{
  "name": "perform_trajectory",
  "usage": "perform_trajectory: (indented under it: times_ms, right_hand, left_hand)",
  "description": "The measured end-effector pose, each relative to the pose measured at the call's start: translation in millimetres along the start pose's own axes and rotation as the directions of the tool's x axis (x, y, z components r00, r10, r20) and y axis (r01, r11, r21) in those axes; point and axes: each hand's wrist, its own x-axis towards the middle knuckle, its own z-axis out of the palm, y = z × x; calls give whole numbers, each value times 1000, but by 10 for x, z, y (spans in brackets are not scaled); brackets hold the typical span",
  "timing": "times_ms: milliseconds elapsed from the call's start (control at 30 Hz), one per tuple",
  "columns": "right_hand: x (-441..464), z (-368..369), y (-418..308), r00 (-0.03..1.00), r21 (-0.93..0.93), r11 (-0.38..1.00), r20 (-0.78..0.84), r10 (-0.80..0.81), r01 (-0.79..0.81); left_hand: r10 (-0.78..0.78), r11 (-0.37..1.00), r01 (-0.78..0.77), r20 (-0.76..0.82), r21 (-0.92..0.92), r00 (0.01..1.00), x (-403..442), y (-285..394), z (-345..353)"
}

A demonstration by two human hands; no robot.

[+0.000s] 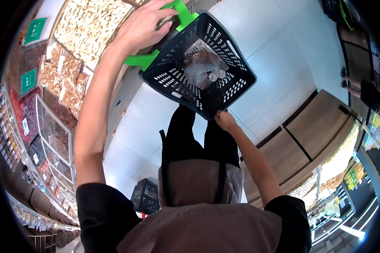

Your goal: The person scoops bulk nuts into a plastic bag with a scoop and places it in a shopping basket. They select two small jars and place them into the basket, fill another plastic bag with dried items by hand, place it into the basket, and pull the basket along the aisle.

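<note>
A black perforated shopping basket (162,74) with a green handle (185,17) is held tilted, its opening facing me. My left hand (145,26) lies across the middle of the handle with bent fingers; the part of the handle beneath it is hidden. Pinched between the fingers of my right hand (226,119) is the basket's near rim. Inside the basket lies a clear plastic bag (200,69) with brownish contents that I cannot make out.
Bins of pale dried goods (90,29) and brown dried goods (61,78) with green signs (28,81) line the left. Another black basket (145,196) stands on the tiled floor behind me. Wooden cabinets (312,122) run along the right; a person (369,92) is beyond.
</note>
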Motion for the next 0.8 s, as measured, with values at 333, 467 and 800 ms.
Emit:
perform_trajectory:
  times_ms: [333, 467, 800]
  right_hand:
    - [-690, 153, -1508, 959, 285, 924, -199, -203, 254]
    - [-922, -55, -2212, 811, 497, 711, -559, -175, 496]
    - [-1806, 69, -1362, 977, 790, 576, -151, -150, 210]
  left_hand:
    - [-318, 913, 297, -33, -279, 948, -789, 222, 549]
    - [-447, 832, 337, -171, -441, 878, -1350, 1007, 890]
    - [-389, 921, 376, -157, -106, 908, -2094, 2932, 1248]
